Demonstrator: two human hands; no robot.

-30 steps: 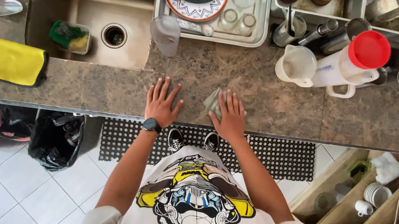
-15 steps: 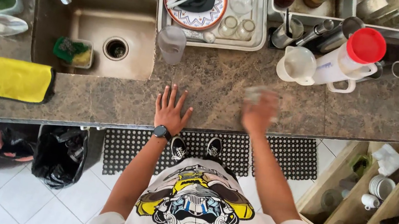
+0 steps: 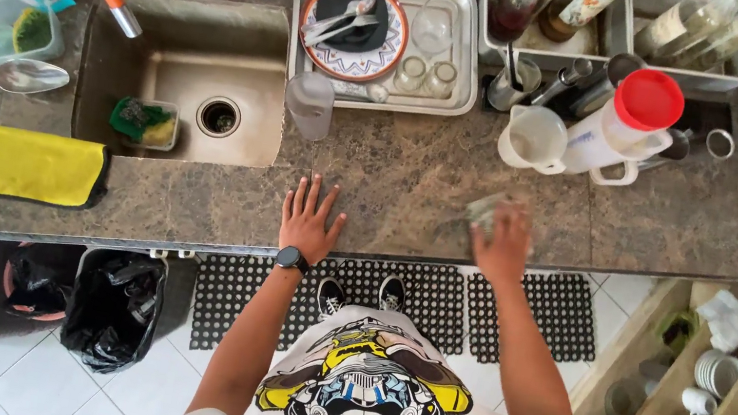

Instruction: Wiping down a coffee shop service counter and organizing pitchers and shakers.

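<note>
The left hand [image 3: 310, 220] lies flat on the counter [image 3: 683, 218], fingers spread wide, and it holds nothing. A dark watch [image 3: 291, 258] sits on its wrist. The right hand [image 3: 503, 244] is blurred by motion; it presses down on a small grey cloth [image 3: 485, 211], which shows only at the fingertips, on the far side of the hand. Whether the fingers are bent around the cloth or lie flat on it, I cannot tell.

Beyond the right hand stand a white cup [image 3: 532, 140] and a white jug [image 3: 620, 129] with a red lid, both near but apart from the cloth. Beyond the left hand is a clear tumbler [image 3: 309, 104] at the edge of the tray [image 3: 467, 55], and further to its left the sink [image 3: 183, 74] with a green sponge [image 3: 144, 121] inside. A yellow towel [image 3: 20, 164] lies well to the left of the left hand.

The work in hand looks like wiping the counter. To do it well, I think the palm should stay flat over the cloth so it does not slip out at the front, and the strokes should stop short of the cup and jug. The spread left hand gives good support for leaning.
</note>
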